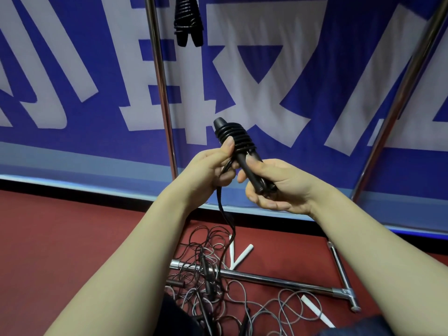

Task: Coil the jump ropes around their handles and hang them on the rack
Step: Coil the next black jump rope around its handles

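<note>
Head view: black handles (245, 163) ringed with tight rope (234, 136), right hand (276, 187) clasping them, left hand (211, 171) pinching the rope.

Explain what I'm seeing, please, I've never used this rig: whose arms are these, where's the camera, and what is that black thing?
There is no machine here: a person works with bare hands, and the single camera sits on their head, looking forward and down. The right hand grips the lower ends of a black jump rope, its handles held together with cord already coiled round their upper part. The left hand presses its thumb on the coil and holds the loose cord, which trails down to a tangle of ropes on the red floor. White handles lie among them. The shiny poles are the rack; one coiled rope already hangs at the top. Behind is a blue banner.
</note>
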The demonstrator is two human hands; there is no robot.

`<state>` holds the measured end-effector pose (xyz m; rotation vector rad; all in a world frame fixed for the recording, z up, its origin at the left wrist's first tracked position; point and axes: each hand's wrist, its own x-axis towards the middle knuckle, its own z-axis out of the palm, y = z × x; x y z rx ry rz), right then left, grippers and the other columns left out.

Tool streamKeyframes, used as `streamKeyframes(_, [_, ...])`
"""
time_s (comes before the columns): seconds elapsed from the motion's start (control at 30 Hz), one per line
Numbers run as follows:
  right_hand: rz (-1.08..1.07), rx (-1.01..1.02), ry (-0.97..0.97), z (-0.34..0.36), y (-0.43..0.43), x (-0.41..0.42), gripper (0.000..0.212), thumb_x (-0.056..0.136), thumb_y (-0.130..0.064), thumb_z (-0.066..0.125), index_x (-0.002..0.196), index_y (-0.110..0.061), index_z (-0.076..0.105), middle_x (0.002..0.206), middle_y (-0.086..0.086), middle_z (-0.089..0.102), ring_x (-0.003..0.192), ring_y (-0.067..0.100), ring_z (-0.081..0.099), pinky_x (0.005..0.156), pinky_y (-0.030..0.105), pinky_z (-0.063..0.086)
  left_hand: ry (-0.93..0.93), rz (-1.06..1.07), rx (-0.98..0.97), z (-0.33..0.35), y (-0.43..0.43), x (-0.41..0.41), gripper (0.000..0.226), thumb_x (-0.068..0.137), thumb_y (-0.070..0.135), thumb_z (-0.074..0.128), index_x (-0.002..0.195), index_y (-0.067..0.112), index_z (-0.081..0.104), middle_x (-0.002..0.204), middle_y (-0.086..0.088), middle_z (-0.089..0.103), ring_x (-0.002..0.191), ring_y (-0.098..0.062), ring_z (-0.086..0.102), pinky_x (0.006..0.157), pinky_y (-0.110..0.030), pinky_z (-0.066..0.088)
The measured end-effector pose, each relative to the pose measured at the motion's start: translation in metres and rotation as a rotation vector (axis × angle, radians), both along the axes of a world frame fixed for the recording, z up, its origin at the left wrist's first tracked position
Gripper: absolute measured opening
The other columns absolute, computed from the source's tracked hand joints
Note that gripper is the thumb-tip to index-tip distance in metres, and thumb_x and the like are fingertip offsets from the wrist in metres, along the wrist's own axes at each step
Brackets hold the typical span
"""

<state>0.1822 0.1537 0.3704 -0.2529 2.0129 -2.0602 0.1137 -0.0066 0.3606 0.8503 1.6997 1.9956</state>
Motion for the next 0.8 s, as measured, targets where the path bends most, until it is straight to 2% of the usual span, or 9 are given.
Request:
streamKeyframes(0.07, [0.02, 0.013, 0.011, 0.002, -0.001, 0.001, 0.043, 0.08, -0.046, 0.052, 0.09, -0.005, 0.055, 0.055, 0.013, 0.057, 0.03, 0.012, 0.042, 0.027, 0.014, 0.025, -0.016, -0.038, 0.036, -0.001, -0.002, -0.002, 0.044, 0.092, 0.048, 0.045, 0.066, 0.018, 0.063, 0.057, 0.007, 0.045, 0.046, -0.006, 0.024, 0.05, -0.018, 0.022])
streamKeyframes(0.17, [0.037, 0.021, 0.018, 0.005, 0.0, 0.004, 0.039, 0.079, -0.042, 0.054, 0.087, -0.004, 0.055, 0.053, 0.014, 0.059, 0.029, 0.014, 0.045, 0.026, 0.014, 0.027, -0.033, -0.072, 0.068, -0.003, -0.003, -0.004, 0.046, 0.093, 0.048, 0.043, 0.084, 0.005, 0.057, 0.057, 0.007, 0.044, 0.045, -0.005, 0.026, 0.05, -0.015, 0.027])
streamKeyframes(0.3, [0.053, 0.008, 0.018, 0.007, 0.001, 0.005, 0.038, 0.077, -0.039, 0.057, 0.085, -0.002, 0.055, 0.051, 0.014, 0.057, 0.021, 0.009, 0.034, 0.024, 0.011, 0.018, -0.057, -0.115, 0.098, -0.006, -0.003, -0.007, 0.058, 0.095, 0.05, 0.043, 0.112, -0.004, 0.054, 0.057, 0.008, 0.047, 0.047, -0.004, 0.029, 0.051, -0.013, 0.032])
streamKeyframes(0.37, [0.046, 0.003, 0.028, 0.007, 0.002, 0.005, 0.038, 0.082, -0.039, 0.059, 0.083, -0.002, 0.056, 0.049, 0.013, 0.056, 0.019, 0.007, 0.03, 0.025, 0.01, 0.014, -0.061, -0.125, 0.105, -0.007, -0.003, -0.007, 0.067, 0.093, 0.053, 0.045, 0.12, -0.008, 0.053, 0.059, 0.007, 0.048, 0.048, -0.005, 0.029, 0.051, -0.014, 0.033])
streamKeyframes(0.43, [0.043, -0.015, 0.039, 0.006, 0.004, 0.003, 0.036, 0.089, -0.037, 0.061, 0.08, -0.002, 0.058, 0.047, 0.012, 0.056, 0.018, 0.007, 0.029, 0.028, 0.013, 0.01, -0.058, -0.164, 0.134, -0.007, -0.003, -0.008, 0.069, 0.088, 0.059, 0.056, 0.113, -0.004, 0.058, 0.062, 0.006, 0.05, 0.049, -0.004, 0.031, 0.05, -0.014, 0.033])
streamKeyframes(0.5, [0.039, -0.028, 0.055, 0.006, 0.004, 0.002, 0.03, 0.085, -0.033, 0.057, 0.074, -0.005, 0.059, 0.044, 0.01, 0.054, 0.019, 0.007, 0.027, 0.032, 0.019, 0.009, -0.069, -0.199, 0.174, -0.007, -0.003, -0.007, 0.064, 0.081, 0.062, 0.062, 0.108, 0.004, 0.06, 0.065, 0.004, 0.053, 0.048, -0.002, 0.034, 0.045, -0.012, 0.033])
streamKeyframes(0.63, [-0.049, -0.038, 0.092, 0.007, -0.002, 0.0, 0.03, 0.084, -0.033, 0.059, 0.072, -0.005, 0.056, 0.04, 0.008, 0.047, 0.02, 0.009, 0.024, 0.037, 0.025, 0.01, -0.061, -0.112, 0.153, -0.003, 0.002, -0.004, 0.057, 0.092, 0.058, 0.043, 0.11, 0.006, 0.06, 0.068, -0.001, 0.048, 0.048, -0.005, 0.027, 0.043, -0.013, 0.028])
streamKeyframes(0.73, [-0.13, 0.056, 0.106, 0.007, -0.003, -0.004, 0.026, 0.092, -0.024, 0.054, 0.073, -0.005, 0.055, 0.041, 0.009, 0.046, 0.023, 0.011, 0.024, 0.042, 0.029, 0.009, -0.029, -0.012, 0.103, -0.001, 0.008, -0.001, 0.05, 0.091, 0.055, 0.05, 0.1, 0.007, 0.062, 0.065, -0.007, 0.033, 0.051, -0.011, 0.019, 0.046, -0.017, 0.023])
streamKeyframes(0.8, [-0.146, 0.146, 0.097, 0.006, -0.003, -0.006, 0.026, 0.096, -0.021, 0.052, 0.076, -0.005, 0.055, 0.043, 0.009, 0.047, 0.025, 0.013, 0.025, 0.041, 0.029, 0.01, 0.045, 0.074, 0.03, -0.002, 0.01, 0.003, 0.042, 0.094, 0.048, 0.056, 0.087, 0.008, 0.063, 0.055, -0.001, 0.041, 0.047, -0.01, 0.024, 0.046, -0.018, 0.024])
